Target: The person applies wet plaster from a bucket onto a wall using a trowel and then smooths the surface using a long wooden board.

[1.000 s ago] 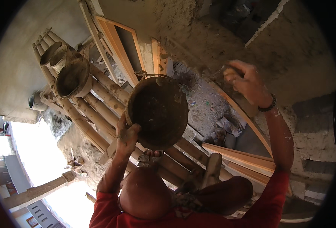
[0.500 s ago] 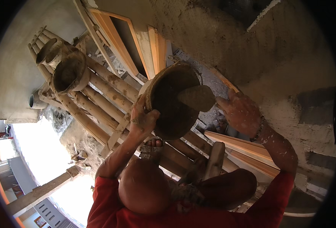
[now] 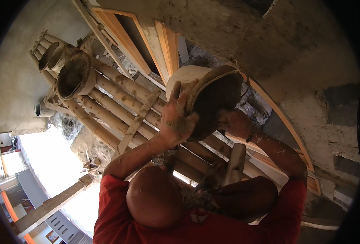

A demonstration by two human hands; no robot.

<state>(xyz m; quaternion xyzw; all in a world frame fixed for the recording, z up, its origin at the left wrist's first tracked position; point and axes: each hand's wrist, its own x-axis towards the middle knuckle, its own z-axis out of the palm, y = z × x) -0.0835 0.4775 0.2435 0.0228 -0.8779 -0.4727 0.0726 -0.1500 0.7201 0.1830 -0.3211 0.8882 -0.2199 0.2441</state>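
My left hand (image 3: 176, 122) grips the near left side of a mortar-crusted bucket (image 3: 183, 78), its fingers spread along the wall and its thumb by the rim. The bucket is tilted, its dark mouth facing toward the right and me. My right hand (image 3: 237, 124) is closed and reaches into the mouth at the lower right. It holds the trowel that showed half a second ago; the blade is now lost in the dark inside the bucket. Spots of pale mortar cover the right forearm.
Below me is a platform of bamboo poles (image 3: 106, 110) with gaps, joined by a wooden crosspiece (image 3: 141, 118). More dirty buckets (image 3: 75, 75) stand on it at the far left. A rough plastered wall (image 3: 306, 77) rises at right, with wooden frames (image 3: 168, 49) ahead.
The bucket has moved right and tipped further toward the wall. My right hand has gone from beside the rim down into the bucket, taking the trowel blade out of sight.
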